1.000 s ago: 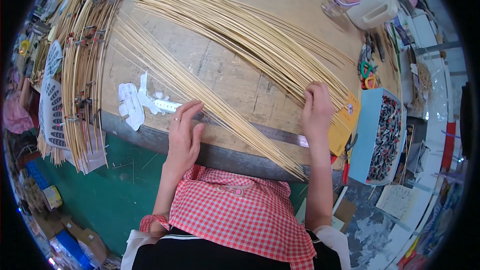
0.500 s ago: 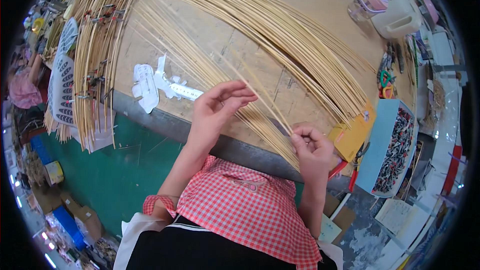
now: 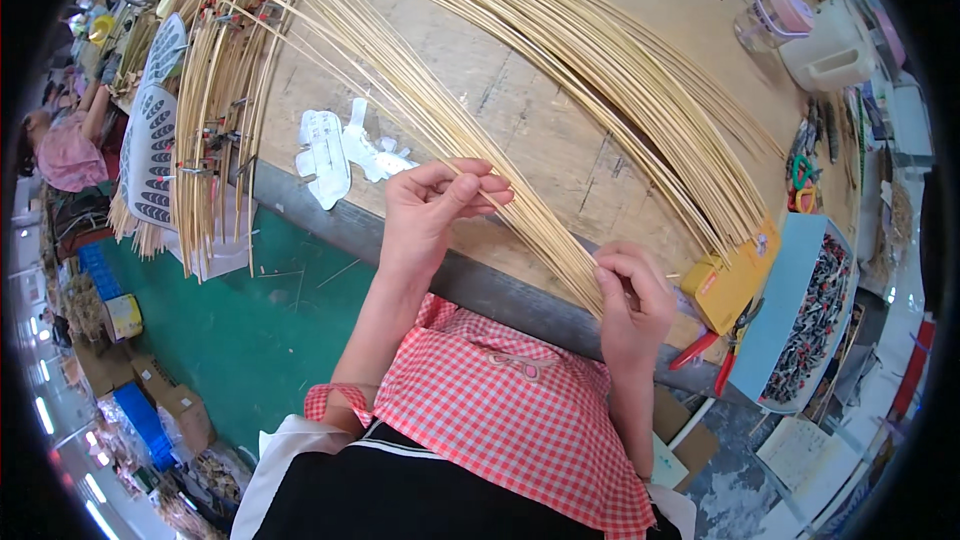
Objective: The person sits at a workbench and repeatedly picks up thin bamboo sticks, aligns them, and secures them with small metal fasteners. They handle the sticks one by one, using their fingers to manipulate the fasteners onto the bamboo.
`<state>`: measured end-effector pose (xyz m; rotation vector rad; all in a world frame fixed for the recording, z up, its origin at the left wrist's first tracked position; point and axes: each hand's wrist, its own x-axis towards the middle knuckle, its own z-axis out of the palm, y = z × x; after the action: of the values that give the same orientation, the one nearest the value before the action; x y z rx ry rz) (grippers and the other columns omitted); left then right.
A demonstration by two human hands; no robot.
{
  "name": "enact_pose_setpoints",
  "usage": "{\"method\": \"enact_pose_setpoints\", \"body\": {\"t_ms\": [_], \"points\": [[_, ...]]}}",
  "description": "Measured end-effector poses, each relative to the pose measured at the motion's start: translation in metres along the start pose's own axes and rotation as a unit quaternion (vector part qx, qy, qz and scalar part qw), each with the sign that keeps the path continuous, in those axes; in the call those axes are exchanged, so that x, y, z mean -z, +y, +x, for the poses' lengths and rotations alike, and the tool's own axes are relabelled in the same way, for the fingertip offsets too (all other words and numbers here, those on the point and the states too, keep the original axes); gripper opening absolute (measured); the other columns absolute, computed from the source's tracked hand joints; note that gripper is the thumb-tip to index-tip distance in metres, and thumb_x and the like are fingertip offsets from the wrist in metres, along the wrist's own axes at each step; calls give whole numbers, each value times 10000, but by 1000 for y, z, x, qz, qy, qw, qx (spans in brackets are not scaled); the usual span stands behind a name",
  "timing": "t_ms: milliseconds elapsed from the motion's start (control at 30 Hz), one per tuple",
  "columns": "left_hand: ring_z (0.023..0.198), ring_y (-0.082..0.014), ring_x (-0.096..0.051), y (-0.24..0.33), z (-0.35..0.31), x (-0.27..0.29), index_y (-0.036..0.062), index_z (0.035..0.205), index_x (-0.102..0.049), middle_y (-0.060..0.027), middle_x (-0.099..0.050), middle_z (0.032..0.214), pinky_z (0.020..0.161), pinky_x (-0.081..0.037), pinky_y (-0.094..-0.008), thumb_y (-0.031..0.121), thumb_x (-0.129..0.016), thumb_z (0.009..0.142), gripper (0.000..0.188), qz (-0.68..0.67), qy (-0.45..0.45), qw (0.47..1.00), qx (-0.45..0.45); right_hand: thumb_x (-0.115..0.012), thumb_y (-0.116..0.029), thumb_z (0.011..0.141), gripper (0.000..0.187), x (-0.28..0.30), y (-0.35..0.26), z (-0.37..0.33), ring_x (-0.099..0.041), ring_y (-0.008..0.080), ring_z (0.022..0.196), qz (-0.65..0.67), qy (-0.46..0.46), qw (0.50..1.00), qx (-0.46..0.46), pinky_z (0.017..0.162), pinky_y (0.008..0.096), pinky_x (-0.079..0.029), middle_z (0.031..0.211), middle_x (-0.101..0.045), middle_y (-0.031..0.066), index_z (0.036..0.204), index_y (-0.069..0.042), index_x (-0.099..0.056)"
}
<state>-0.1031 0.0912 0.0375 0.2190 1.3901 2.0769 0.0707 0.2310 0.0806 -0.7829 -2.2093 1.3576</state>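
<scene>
Long thin bamboo sticks (image 3: pixel 440 110) lie in a loose bundle slanting across the table's near edge. My left hand (image 3: pixel 437 205) is over its middle, thumb and fingers pinched on a thin stick that runs toward the far left. At the bundle's near right end is my right hand (image 3: pixel 637 295), its fingers curled and thumb pressed in at the stick ends; how many it grips is hidden. A thicker, curved pile of similar sticks (image 3: pixel 600 80) rests farther back on the wooden table (image 3: pixel 330 60).
Clipped stick bundles (image 3: pixel 215 140) hang over the left table edge beside a white plastic chair back (image 3: pixel 150 160). White paper pieces (image 3: pixel 325 160) lie near them. Right: a yellow box (image 3: pixel 727 285), red-handled pliers (image 3: pixel 694 351), a blue box of small clips (image 3: pixel 765 330), a white jug (image 3: pixel 828 50).
The raised sticks between my hands have come down along the bundle. My left thumb and fingers have closed on a stick. The whole view has shifted slightly.
</scene>
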Motion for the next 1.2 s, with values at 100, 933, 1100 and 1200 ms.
{"method": "enact_pose_setpoints", "body": {"t_ms": [100,933,1100,1200], "points": [[819,-283,-696,1,-1,1,-69,1040,-612,-211,-682,902,694,-595,-339,112,-595,908,225,9,-22,1000,-5,-624,49,773,74,2,-5,2,-623,244,782,-33,-12,999,30,693,298,-484,862,-618,128,841,21,-612],[733,-260,-694,21,-62,33,-49,996,-626,-181,-687,844,674,-591,-355,105,-631,880,193,37,136,987,-72,-624,-27,794,87,-12,25,7,-591,333,804,-121,-156,977,86,707,396,-471,873,-591,156,864,21,-610],[719,-257,-694,22,-92,52,-48,990,-628,-177,-686,833,651,-590,-339,84,-622,881,171,36,151,983,-101,-632,-30,783,85,-21,24,2,-569,338,829,-225,-176,953,96,703,423,-460,861,-556,160,820,15,-571],[740,-285,-699,19,-104,64,-90,983,-627,-212,-686,836,673,-593,-346,43,-610,871,175,31,134,986,-90,-627,-22,779,94,-30,25,-7,-560,345,853,-280,-178,937,114,712,428,-461,907,-542,171,819,25,-556]]}}
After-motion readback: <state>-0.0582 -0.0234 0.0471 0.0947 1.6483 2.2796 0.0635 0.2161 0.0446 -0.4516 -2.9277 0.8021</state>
